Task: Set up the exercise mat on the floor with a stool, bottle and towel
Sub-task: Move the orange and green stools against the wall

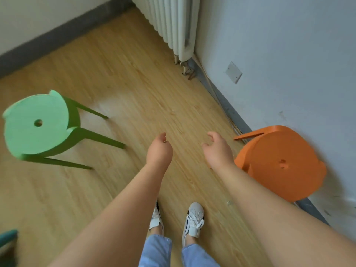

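Green stool (38,122) left | orange stool (279,162) beside wall (289,54) | floor (134,83) between | left hand (159,151), right hand (217,151) released

- Wooden floor (134,83) lies open down the middle, from the feet to the far wall.
- Green stool (38,124) stands on the left, its legs splayed toward the middle.
- Orange stool (279,162) stands close by the right wall, just beside the right hand (217,151).
- Radiator (173,22) fills the far right corner.

Your single head view, looking steeply down and forward, your hands (189,151) close below, floor (119,78) beyond, room corner ahead.
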Demonstrator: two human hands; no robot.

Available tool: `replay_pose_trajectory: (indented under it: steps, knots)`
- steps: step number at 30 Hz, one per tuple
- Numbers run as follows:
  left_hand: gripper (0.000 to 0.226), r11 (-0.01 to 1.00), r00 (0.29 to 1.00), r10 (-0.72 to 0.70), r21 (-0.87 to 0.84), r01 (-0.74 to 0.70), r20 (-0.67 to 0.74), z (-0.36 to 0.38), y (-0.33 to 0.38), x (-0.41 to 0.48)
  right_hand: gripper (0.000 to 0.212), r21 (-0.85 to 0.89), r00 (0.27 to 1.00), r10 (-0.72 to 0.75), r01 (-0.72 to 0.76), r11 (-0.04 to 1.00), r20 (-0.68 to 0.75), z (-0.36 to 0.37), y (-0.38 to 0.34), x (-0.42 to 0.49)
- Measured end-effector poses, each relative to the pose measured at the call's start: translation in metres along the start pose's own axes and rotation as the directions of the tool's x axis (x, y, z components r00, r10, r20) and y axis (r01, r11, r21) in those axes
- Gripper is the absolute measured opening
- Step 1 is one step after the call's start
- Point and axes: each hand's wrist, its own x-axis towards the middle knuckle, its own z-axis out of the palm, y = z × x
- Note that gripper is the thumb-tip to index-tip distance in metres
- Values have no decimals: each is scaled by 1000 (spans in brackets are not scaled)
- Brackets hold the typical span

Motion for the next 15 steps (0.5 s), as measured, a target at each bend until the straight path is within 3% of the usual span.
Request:
replay_pose_trajectory:
  steps: [9, 15]
  knots:
    - [47, 970, 963, -118, -235, 60, -243, -168, -106, 8, 46, -108, 960, -173, 201, 974, 222, 139, -143, -54]
    - [45, 960, 933, -173, -266, 88, -316, -283, -164, 26, 47, -83, 916, -227, 268, 960, 330, 243, -233, -97]
